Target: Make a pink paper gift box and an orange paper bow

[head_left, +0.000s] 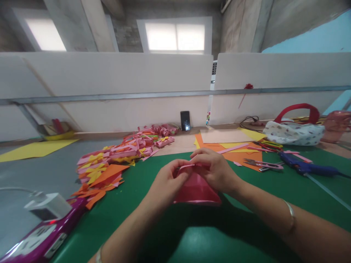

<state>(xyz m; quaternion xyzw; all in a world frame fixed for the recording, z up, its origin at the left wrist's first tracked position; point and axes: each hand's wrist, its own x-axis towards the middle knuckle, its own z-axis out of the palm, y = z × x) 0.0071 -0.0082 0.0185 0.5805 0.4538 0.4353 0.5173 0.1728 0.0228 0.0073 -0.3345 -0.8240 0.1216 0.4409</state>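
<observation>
Both hands meet at the top edge of a folded pink piece [196, 188], paper or felt, held just above the green mat [131, 204]. My left hand [172, 179] pinches that edge from the left, thumb on the near side. From the right, my right hand [215, 168] grips the same edge, its fingers curled and partly hidden behind the piece. The piece widens downward to a flat bottom edge facing me. Left of the hands lies a heap of pink, yellow and orange cut pieces [115, 153], some shaped like flowers.
At right are a blue glue gun [309, 168], pink-handled snips [265, 164], orange sheets [242, 159] and a white patterned bag [294, 131] with a red handle. A phone [185, 120] leans at the back. A purple power strip [49, 233] with a white charger [48, 207] occupies the near left.
</observation>
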